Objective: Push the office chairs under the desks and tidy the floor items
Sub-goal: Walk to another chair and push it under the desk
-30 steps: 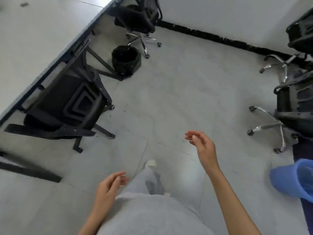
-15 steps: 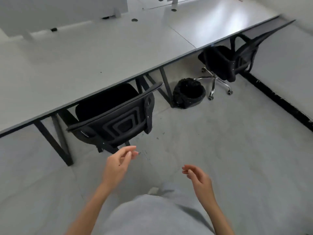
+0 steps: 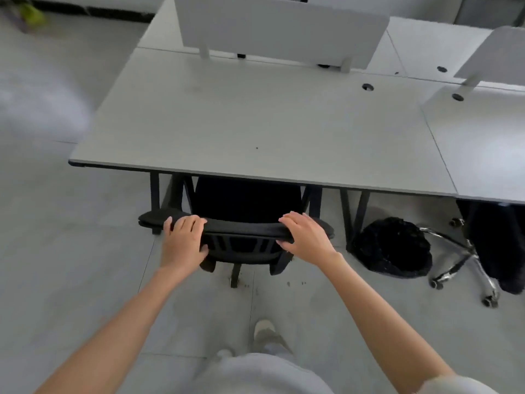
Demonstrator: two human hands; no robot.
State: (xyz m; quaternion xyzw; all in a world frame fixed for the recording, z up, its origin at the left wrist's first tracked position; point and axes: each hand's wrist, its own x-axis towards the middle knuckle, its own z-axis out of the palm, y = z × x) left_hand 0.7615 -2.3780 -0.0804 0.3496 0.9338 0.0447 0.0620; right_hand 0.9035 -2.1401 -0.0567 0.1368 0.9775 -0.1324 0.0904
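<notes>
A black office chair [image 3: 244, 231] stands in front of me with its seat tucked under the grey desk [image 3: 255, 123]. My left hand [image 3: 183, 241] grips the top of the chair's backrest on the left, fingers over the rim and thumb behind. My right hand [image 3: 305, 237] grips the same rim on the right. A black bin [image 3: 393, 247] lined with a bag sits on the floor under the desk edge to the right.
A second black chair [image 3: 494, 245] with a chrome wheeled base [image 3: 460, 263] stands at the far right, partly under the neighbouring desk [image 3: 483, 137]. Grey divider panels [image 3: 278, 27] rise along the desk's far side. My shoe [image 3: 264, 331] is on the tiled floor.
I have turned to face the desk squarely. Both hands, which hung loose in the air, have reached forward and taken hold of the chair's backrest.
</notes>
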